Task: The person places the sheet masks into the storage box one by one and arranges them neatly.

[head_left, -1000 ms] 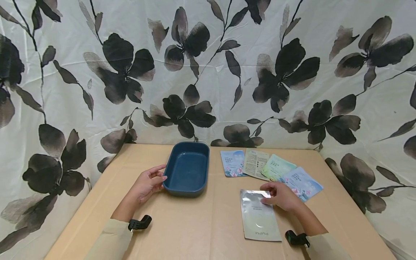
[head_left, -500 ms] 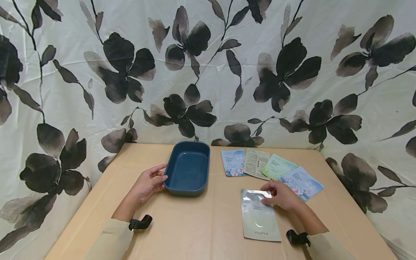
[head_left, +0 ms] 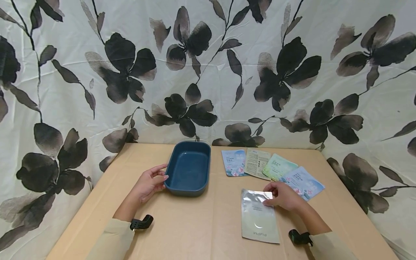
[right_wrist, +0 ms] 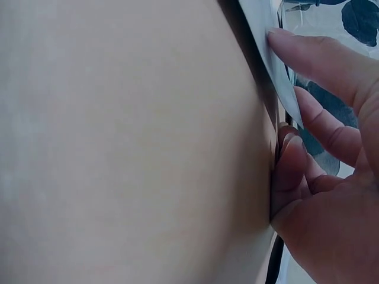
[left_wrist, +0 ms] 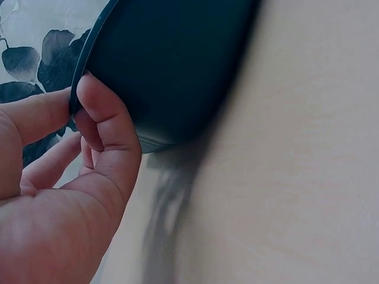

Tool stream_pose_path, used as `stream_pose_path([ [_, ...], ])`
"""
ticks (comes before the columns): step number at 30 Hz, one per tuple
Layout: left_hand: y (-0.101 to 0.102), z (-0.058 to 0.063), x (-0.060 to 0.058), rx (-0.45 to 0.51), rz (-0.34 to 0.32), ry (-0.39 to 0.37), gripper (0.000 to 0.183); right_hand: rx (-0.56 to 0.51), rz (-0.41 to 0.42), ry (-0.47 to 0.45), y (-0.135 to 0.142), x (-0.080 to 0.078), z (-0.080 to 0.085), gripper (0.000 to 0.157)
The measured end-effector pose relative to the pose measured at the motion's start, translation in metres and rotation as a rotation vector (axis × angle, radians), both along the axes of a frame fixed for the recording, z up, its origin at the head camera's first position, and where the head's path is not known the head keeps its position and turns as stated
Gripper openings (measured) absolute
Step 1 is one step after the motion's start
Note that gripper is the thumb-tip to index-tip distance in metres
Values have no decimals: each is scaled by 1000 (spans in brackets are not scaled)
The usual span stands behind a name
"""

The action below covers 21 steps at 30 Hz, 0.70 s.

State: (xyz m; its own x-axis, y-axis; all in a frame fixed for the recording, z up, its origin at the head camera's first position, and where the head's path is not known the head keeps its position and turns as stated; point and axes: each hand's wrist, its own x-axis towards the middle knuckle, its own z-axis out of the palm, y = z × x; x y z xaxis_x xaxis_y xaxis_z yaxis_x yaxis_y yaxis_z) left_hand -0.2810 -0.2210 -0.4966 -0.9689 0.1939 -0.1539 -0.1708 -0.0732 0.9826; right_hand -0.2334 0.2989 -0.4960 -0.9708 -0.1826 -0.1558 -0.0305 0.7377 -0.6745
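Your left hand (head_left: 147, 186) pinches the blue dish (head_left: 187, 193) at its side; your right hand (head_left: 286, 196) seems to pinch the silver pouch (head_left: 258, 221) on the table (head_left: 211, 231), partly hiding the packets (head_left: 279, 167) beyond.

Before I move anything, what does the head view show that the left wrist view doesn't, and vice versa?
Only the head view: the right hand at a corner of the silver rectangular foil pouch, four flat printed packets in blue, cream and green, and the whole outline of the dark-blue rounded rectangular tray.

Only the left wrist view: a close-up of the thumb at the tray's rim, with the cloth showing between the fingers.

Both: the left hand holding the tray, the tan table, and the white cloth with dark flowers.
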Motion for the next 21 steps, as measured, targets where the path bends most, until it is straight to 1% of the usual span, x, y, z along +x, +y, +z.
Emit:
stream_pose_path([
  [8, 1, 1, 1, -1, 6, -8, 62, 7, -6, -21, -2, 2, 1, 42],
  [16, 3, 4, 2, -16, 7, -14, 61, -33, -4, -36, -2, 1, 4, 42],
  [21, 3, 5, 1, -22, 13, -19, 61, -43, -12, -27, 0, 1, 5, 42],
])
